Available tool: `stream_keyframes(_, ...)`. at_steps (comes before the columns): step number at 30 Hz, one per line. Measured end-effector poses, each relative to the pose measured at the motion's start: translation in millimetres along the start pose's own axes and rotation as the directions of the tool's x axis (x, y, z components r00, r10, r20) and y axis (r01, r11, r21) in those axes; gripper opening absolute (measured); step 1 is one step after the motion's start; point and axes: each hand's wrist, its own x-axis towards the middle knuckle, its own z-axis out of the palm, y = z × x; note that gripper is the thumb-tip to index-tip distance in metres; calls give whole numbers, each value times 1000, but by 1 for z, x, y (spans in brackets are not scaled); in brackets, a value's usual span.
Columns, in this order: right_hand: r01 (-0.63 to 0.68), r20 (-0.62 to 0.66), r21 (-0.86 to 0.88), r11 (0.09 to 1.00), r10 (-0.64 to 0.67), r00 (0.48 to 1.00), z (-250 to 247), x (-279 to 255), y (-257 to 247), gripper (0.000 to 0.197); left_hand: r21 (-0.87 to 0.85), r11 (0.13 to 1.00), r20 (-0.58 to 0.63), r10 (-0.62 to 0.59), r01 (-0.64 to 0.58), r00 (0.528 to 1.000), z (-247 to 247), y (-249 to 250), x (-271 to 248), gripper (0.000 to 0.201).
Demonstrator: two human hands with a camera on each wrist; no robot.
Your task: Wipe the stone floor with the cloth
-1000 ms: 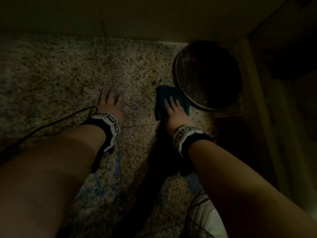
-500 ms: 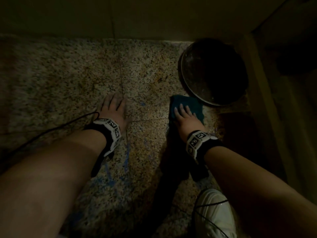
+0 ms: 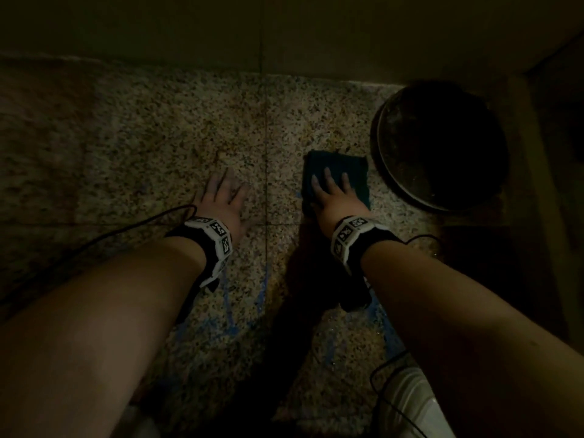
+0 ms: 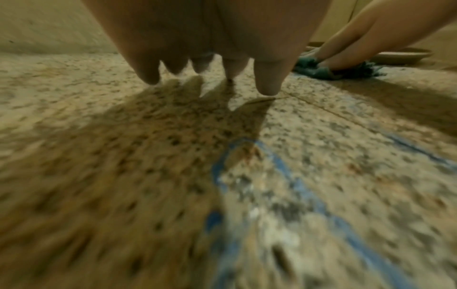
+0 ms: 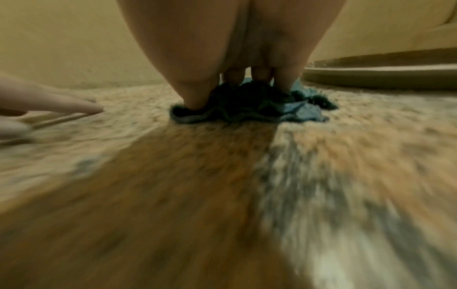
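A dark teal cloth lies flat on the speckled stone floor, close to the round basin. My right hand presses down on it with straight, spread fingers; in the right wrist view the fingertips sink into the cloth. My left hand rests flat on the bare floor to the left of a tile joint, fingers spread, holding nothing. The left wrist view shows my left fingertips touching the stone floor, and the cloth under the other hand at the right.
A dark round metal basin stands on the floor right of the cloth, near the wall. Blue streaks mark the floor near my wrists. A white shoe sits at the bottom right. A black cable trails left.
My right hand has slid the cloth over the floor beside the basin, and the cloth now lies spread flatter. The left hand stays planted on the stone.
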Motion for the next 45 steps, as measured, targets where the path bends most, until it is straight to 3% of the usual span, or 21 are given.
stream_keyframes(3, 93, 4, -65, 994, -93, 996, 19, -20, -3, 55, -23, 995, -4, -100, 100, 995, 2, -7, 1, 77)
stream_keyframes(6, 126, -7, -110, 986, -127, 992, 37, -33, -9, 59, -95, 982, -6, -168, 166, 986, 4, -17, 3, 68)
stream_keyframes(20, 10, 29, 13, 1000, -11, 1000, -6, 17, -67, 62, -50, 987, 64, -152, 155, 986, 4, -31, 2, 67)
stream_keyframes(27, 54, 87, -35, 998, -51, 995, 19, -3, -65, 68, -188, 965, 67, -174, 184, 982, 6, -37, -17, 69)
stream_keyframes(33, 42, 159, -12, 999, -40, 986, 14, -16, -80, 62, -164, 950, 123, -249, 267, 961, 8, -56, -43, 72)
stream_keyframes(35, 66, 129, -52, 996, -59, 990, 5, -18, -79, 60, -213, 938, 101, -258, 274, 961, 9, -63, -53, 71)
stream_keyframes(39, 128, 126, -299, 946, -94, 988, 2, -15, -66, 65, -255, 912, 104, -304, 321, 947, 13, -75, -66, 71)
stream_keyframes(45, 165, 199, -337, 927, -101, 975, 3, -12, -62, 66, -183, 911, 154, -346, 371, 926, 22, -95, -64, 81)
